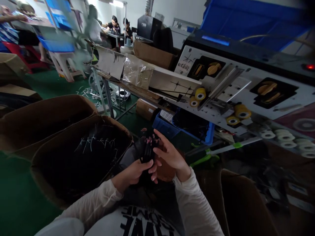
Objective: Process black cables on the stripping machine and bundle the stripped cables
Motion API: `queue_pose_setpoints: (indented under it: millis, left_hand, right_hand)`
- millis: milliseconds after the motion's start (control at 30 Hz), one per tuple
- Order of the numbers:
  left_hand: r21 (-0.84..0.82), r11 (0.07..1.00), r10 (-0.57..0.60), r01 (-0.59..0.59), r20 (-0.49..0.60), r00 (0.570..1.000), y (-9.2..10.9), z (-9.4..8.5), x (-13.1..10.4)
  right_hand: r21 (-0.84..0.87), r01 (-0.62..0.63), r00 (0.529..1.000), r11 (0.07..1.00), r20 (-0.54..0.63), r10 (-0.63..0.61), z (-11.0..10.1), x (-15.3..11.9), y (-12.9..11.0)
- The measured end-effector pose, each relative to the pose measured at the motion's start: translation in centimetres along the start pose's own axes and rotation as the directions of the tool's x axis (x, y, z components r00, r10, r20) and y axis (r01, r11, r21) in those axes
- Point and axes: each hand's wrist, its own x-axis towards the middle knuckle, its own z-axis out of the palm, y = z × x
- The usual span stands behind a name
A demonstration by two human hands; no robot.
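Note:
My left hand [134,172] is closed round a bundle of thin black cables [147,151] in front of my lap, its thumb lying across the near side. Small pinkish tips [149,141] show at the bundle's upper end. Beside that end is my right hand [171,155], with thumb and forefinger apart and stretched toward the tips. Whether its fingertips touch the cables is hard to tell in the dim light. The lower part of the bundle is dark and partly hidden by my fingers.
Cardboard boxes [49,170] stand at left, one holding dark cables with white ties [92,141]. A machine [236,78] with yellow rollers is at right. A blue crate [210,134] of black cables sits below it. People work at tables behind.

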Motion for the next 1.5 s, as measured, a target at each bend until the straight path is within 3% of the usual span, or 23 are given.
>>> queue_pose_setpoints:
  millis: [167, 400, 500, 600, 700, 800, 967, 1067, 1200, 1333, 1400, 1500]
  left_hand:
    - [-0.028, 0.999, -0.032, 0.034, 0.042, 0.999, -0.4, -0.4, 0.1]
    - [-0.022, 0.999, -0.038, 0.04, 0.074, 0.997, -0.6, -0.2, 0.4]
    - [-0.019, 0.999, -0.047, 0.048, 0.05, 0.998, -0.8, -0.1, 0.6]
    - [-0.044, 0.997, -0.064, 0.063, -0.012, 0.998, -0.9, 0.0, 0.8]
    - [-0.059, 0.996, -0.073, 0.07, -0.055, 0.996, -0.7, 0.3, 0.9]
    - [-0.028, 0.996, -0.082, 0.079, -0.119, 0.989, -0.8, 0.5, 1.1]
    - [0.133, 0.989, -0.022, 0.067, -0.315, 0.949, -1.6, 1.1, 1.8]
    - [0.185, 0.981, 0.017, 0.054, -0.362, 0.932, -2.0, 1.6, 2.1]
    - [0.166, 0.986, 0.034, 0.025, -0.344, 0.938, -1.9, 1.1, 1.9]
    - [0.074, 0.997, 0.013, 0.002, -0.204, 0.979, -1.0, -0.2, 1.5]
    - [0.006, 1.0, -0.011, 0.012, -0.158, 0.987, -0.5, -0.4, 1.3]
    - [-0.056, 0.998, -0.048, 0.039, -0.163, 0.986, 0.0, -0.1, 1.3]
  right_hand:
    - [-0.276, 0.086, 0.992, 0.957, 0.109, -0.058, -0.8, 0.2, 0.3]
    - [-0.268, 0.073, 0.993, 0.961, 0.106, -0.046, -1.2, -0.1, 1.0]
    - [-0.353, 0.127, 0.989, 0.927, 0.122, -0.089, -1.5, -0.1, 1.1]
    - [-0.496, 0.248, 0.963, 0.832, 0.035, -0.267, -1.7, -0.1, 1.1]
    - [-0.609, 0.334, 0.891, 0.72, -0.047, -0.452, -1.3, -0.5, 0.9]
    - [-0.72, 0.372, 0.826, 0.586, -0.032, -0.563, -0.2, -1.4, 0.4]
    - [-0.866, 0.385, 0.789, 0.319, 0.13, -0.6, 2.4, -2.1, 0.0]
    - [-0.887, 0.382, 0.789, 0.257, 0.168, -0.591, 3.5, -1.8, 0.2]
    - [-0.853, 0.408, 0.765, 0.325, 0.125, -0.631, 3.7, -2.0, 0.6]
    - [-0.729, 0.428, 0.74, 0.535, -0.056, -0.67, 2.8, -3.1, 1.5]
    - [-0.611, 0.418, 0.758, 0.673, -0.174, -0.629, 2.2, -3.4, 2.1]
    - [-0.437, 0.363, 0.825, 0.823, -0.26, -0.501, 1.6, -3.2, 2.6]
